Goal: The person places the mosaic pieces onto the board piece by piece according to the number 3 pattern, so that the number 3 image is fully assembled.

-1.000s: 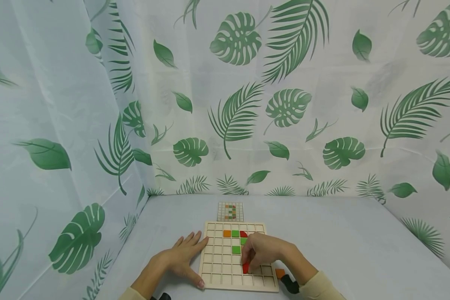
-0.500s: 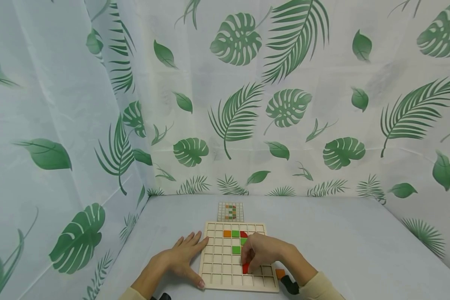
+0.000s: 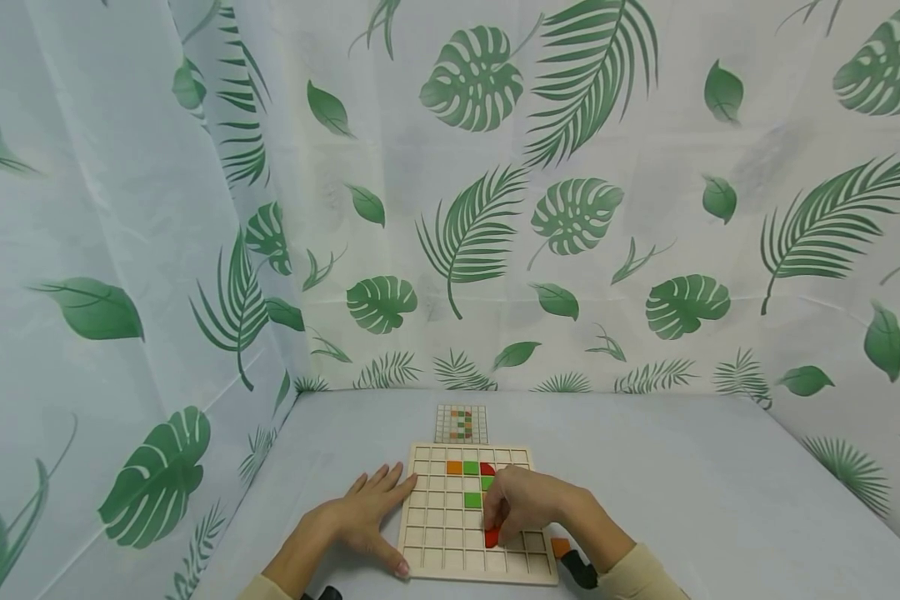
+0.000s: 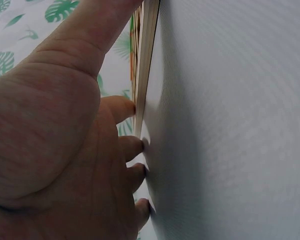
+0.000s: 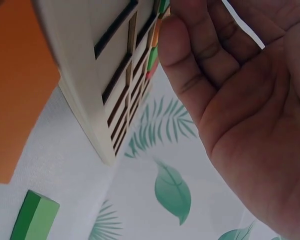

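A wooden grid board (image 3: pixel 435 537) lies on the table. My left hand (image 3: pixel 363 510) rests at its left side, fingers spread, index fingertip on the edge and thumb at the near left corner. In the left wrist view, the other fingertips of that hand (image 4: pixel 105 150) touch the table beside the board. My right hand (image 3: pixel 528 500) reaches over the board and pinches a red block (image 3: pixel 491 538) at a lower middle cell. Set in the grid are an orange block (image 3: pixel 454 467), green blocks (image 3: pixel 471 467) and another red block (image 3: pixel 487 468), which is rounded. The right hand hides some cells.
Behind the board lies a small card (image 3: pixel 442 425) with a coloured grid pattern. An orange block (image 3: pixel 561 547) sits by the board's right edge; a green block (image 5: pixel 37 215) shows on the table in the right wrist view. Leaf-print curtains (image 3: pixel 480 350) enclose the back and left.
The red block has shifted slightly under the right fingertips, and a bit more of its rounded shape shows. Both hands and the board stay where they were.
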`<state>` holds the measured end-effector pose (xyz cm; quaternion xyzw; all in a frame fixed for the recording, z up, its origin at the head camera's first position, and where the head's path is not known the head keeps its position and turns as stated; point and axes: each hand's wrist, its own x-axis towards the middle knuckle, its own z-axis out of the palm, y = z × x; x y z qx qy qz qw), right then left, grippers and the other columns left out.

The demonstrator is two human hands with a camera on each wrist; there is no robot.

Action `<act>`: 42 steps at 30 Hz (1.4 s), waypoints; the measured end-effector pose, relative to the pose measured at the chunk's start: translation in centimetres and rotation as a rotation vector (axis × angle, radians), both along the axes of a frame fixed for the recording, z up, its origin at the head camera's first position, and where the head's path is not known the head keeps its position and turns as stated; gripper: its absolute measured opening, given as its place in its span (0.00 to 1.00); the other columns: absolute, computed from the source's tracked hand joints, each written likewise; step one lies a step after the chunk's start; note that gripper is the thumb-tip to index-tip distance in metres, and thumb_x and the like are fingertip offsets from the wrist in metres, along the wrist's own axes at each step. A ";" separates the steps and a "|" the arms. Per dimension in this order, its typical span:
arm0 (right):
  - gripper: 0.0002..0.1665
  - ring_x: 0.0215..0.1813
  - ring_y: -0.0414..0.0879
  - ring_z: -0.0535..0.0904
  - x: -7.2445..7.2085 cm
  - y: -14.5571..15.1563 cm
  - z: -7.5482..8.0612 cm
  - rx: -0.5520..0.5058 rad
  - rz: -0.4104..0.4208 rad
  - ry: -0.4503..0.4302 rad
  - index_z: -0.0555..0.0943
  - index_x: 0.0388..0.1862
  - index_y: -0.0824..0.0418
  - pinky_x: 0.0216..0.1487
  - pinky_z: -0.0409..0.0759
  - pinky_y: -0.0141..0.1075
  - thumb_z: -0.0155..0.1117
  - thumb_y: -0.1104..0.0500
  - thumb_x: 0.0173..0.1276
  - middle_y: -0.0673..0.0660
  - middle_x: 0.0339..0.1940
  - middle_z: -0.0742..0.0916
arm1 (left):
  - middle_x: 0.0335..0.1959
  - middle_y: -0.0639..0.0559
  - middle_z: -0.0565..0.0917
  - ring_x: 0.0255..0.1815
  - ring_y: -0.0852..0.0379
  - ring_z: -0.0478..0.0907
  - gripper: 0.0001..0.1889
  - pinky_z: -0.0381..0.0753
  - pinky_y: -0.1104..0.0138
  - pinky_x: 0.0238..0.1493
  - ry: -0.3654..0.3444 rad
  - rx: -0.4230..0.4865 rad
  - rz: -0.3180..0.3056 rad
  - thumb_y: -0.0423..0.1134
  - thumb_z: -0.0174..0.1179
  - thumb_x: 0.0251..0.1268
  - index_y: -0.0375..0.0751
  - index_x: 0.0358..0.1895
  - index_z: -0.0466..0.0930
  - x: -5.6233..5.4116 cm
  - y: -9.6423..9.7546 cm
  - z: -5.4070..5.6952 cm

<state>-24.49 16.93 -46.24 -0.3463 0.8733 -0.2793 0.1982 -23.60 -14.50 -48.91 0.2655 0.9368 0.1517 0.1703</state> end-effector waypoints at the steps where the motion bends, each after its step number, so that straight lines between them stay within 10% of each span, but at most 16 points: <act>1: 0.14 0.27 0.30 0.79 0.0 0.0 0.0 -0.001 0.000 -0.001 0.91 0.31 0.53 0.33 0.83 0.27 0.81 0.72 0.53 0.41 0.28 0.89 | 0.87 0.40 0.48 0.88 0.37 0.42 0.70 0.43 0.37 0.84 0.001 0.000 0.001 0.74 0.77 0.38 0.52 0.85 0.51 0.0 0.0 0.0; 42: 0.14 0.38 0.34 0.80 -1.1 2.7 0.9 -0.063 -0.043 0.114 0.91 0.49 0.56 0.40 0.82 0.29 0.77 0.56 0.66 0.46 0.39 0.91 | 0.87 0.41 0.47 0.88 0.38 0.41 0.70 0.43 0.38 0.85 0.000 -0.012 0.006 0.75 0.76 0.38 0.54 0.86 0.49 -0.2 -0.1 -0.3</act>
